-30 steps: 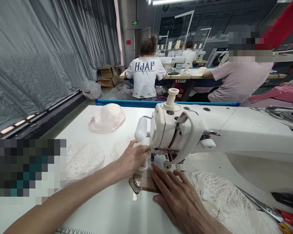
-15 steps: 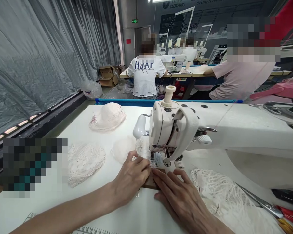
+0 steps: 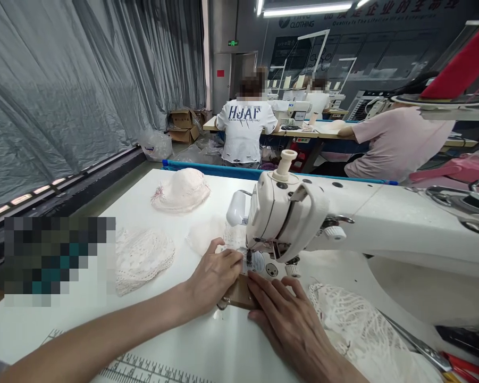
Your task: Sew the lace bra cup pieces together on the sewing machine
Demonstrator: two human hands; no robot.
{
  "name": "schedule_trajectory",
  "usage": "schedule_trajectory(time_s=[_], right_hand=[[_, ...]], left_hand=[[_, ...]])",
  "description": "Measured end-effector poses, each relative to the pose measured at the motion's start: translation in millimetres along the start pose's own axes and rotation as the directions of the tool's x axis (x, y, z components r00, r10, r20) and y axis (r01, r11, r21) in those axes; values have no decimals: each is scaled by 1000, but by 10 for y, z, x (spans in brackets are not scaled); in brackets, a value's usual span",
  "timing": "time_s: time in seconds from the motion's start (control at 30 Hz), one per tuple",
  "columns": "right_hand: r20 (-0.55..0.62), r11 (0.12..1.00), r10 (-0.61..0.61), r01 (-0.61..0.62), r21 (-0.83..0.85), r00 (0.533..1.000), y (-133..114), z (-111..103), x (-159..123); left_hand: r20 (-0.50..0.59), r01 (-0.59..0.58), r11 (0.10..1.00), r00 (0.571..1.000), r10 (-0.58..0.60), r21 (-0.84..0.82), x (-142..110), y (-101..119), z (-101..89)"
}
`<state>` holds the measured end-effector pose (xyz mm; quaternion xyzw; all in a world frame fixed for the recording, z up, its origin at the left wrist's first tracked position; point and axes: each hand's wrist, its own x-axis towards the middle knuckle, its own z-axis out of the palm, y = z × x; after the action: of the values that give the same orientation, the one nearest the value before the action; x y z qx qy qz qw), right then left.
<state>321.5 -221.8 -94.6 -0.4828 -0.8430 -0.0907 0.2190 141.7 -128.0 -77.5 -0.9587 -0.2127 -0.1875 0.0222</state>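
Observation:
A white sewing machine (image 3: pixel 287 213) stands over the table, its needle and presser foot (image 3: pixel 249 256) low at the plate. Beside the foot, my left hand (image 3: pixel 213 276) has its fingers bent and pressed together on the edge of a lace fabric piece (image 3: pixel 234 234), the fingertips partly hidden. The lace runs back to a pale moulded cup (image 3: pixel 205 238). My right hand (image 3: pixel 289 314) lies with fingers stretched out, its fingertips just in front of the foot, touching a brown plate (image 3: pixel 239 293). Any cloth beneath those fingers is too small to make out.
More pale cups (image 3: pixel 181 190) and a stack of lace pieces (image 3: pixel 145 259) lie on the left. At right are crumpled lace (image 3: pixel 354 319) and scissors (image 3: pixel 418 340). A ruler scale (image 3: pixel 143 367) marks the front. Co-workers (image 3: pixel 245 130) sit beyond the blue rail (image 3: pixel 223 169).
The camera view has tilted and shifted slightly. My left hand has slid a little away from my right hand, showing more of the brown plate. My right hand stays nearly still.

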Motion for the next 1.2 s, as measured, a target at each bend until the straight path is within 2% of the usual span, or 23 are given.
schedule_trajectory(time_s=[0.33, 0.47, 0.57, 0.67, 0.73, 0.83, 0.93, 1.07, 1.13, 1.2], right_hand=[[-17, 1000, -12, 12, -3, 1000, 55, 16, 20], [-29, 998, -47, 45, -39, 999, 187, 21, 3], [-54, 983, -99, 89, -163, 994, 290, -26, -8], [-40, 964, -135, 122, -237, 990, 229, -162, 34], [-14, 975, -131, 126, -186, 991, 66, -268, 102], [-7, 986, -158, 157, -61, 987, -261, -310, 245], [20, 980, -198, 197, 41, 980, -518, -149, 344], [59, 956, -204, 186, 226, 977, -672, 23, 273], [108, 920, -178, 127, 370, 978, -698, -44, 173], [244, 831, -101, -53, 554, 964, -711, -200, 63]], left_hand=[[57, 47, 999, 997, -45, -28, -12, -21, 60], [47, 56, 998, 997, -54, -34, -168, -178, -93], [32, 116, 993, 993, -117, 28, -343, -404, -245], [76, 133, 987, 987, -140, 86, -485, -474, -320], [71, 111, 984, 990, -121, 136, -557, -356, -314], [54, 52, 988, 997, -60, 145, -677, -24, -314], [58, 43, 999, 997, -44, 17, -848, 234, -418], [112, 143, 969, 986, -122, -200, -1113, 279, -616], [136, 215, 931, 974, -181, -296, -1214, 283, -685], [160, 317, 836, 948, -274, -447, -1272, 350, -731]])
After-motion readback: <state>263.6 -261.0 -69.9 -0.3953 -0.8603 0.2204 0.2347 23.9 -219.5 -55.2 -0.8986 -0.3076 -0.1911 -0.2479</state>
